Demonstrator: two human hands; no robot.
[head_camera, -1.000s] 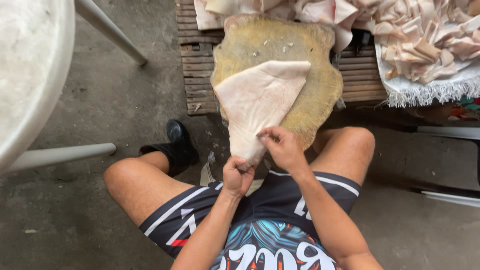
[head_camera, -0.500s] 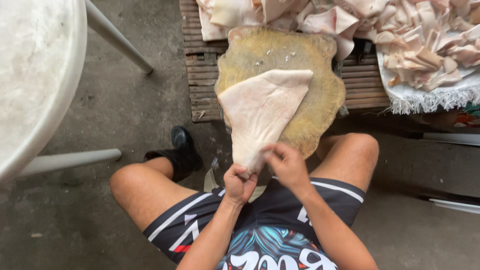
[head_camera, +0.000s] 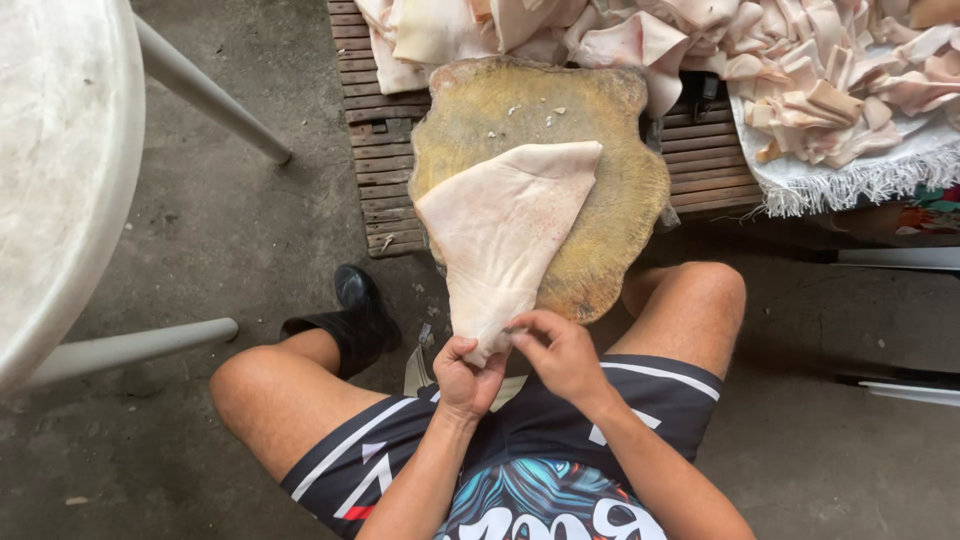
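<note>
The person sat low, with both knees spread apart, and worked over a wooden chopping block (head_camera: 610, 130) of yellow-brown colour and uneven round shape. A large pale sheet of raw pork skin (head_camera: 505, 225) lay on this block. Its wide part rested on the wood, and its narrow end hung over the near edge of the block, toward the person's lap.

The left hand (head_camera: 466, 378) was closed around this narrow end from below, and the thumb pressed on the skin. The right hand (head_camera: 562, 352) was just beside it, and its fingers pinched the same end from the right side. The two hands were almost touching each other.

The block rested on a slatted wooden pallet (head_camera: 375, 160). Behind it, on the pallet, lay a big heap of more pale skin pieces (head_camera: 800, 70), and some of them were on a white cloth with a fringe (head_camera: 850, 180) at the right. A few small white scraps were on the far part of the block.

At the left stood a white round table (head_camera: 60, 170) with its grey legs on the concrete floor (head_camera: 250, 230). The person wore dark patterned shorts (head_camera: 540, 480) and a black rubber boot (head_camera: 352, 315) on the left foot.
</note>
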